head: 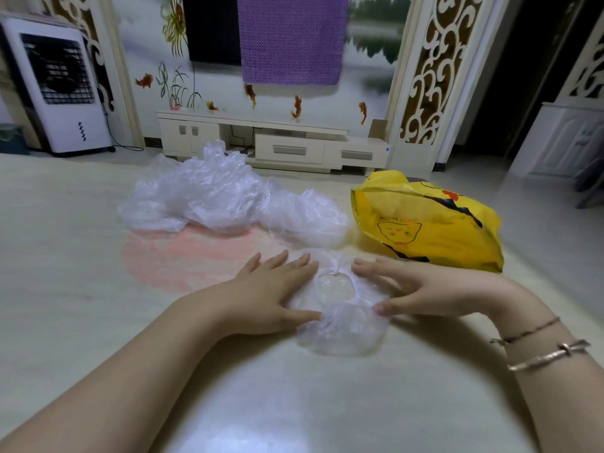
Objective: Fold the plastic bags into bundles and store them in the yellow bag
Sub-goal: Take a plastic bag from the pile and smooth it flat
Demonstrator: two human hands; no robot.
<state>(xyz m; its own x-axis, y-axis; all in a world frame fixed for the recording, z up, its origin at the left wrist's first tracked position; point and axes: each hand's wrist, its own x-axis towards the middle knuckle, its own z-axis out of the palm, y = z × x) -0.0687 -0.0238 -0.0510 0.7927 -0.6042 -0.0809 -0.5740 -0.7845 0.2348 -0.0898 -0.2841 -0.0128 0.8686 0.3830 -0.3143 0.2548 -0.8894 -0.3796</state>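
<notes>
A small clear plastic bag (340,322) lies flattened on the pale table between my hands. My left hand (271,289) lies flat on its left side, fingers straight, thumb at the bag's edge. My right hand (421,289) touches its right side with spread fingers, thumb on the near edge. Behind them a heap of crumpled clear plastic bags (225,194) stretches across the table. The yellow bag (434,223), printed with a cartoon face, lies on its side at the right with its mouth facing left.
A pink patch (183,256) marks the table under the heap. Beyond the table stand a white TV cabinet (271,142), an air cooler (62,86) at the left, and a white cupboard (562,142) at the right.
</notes>
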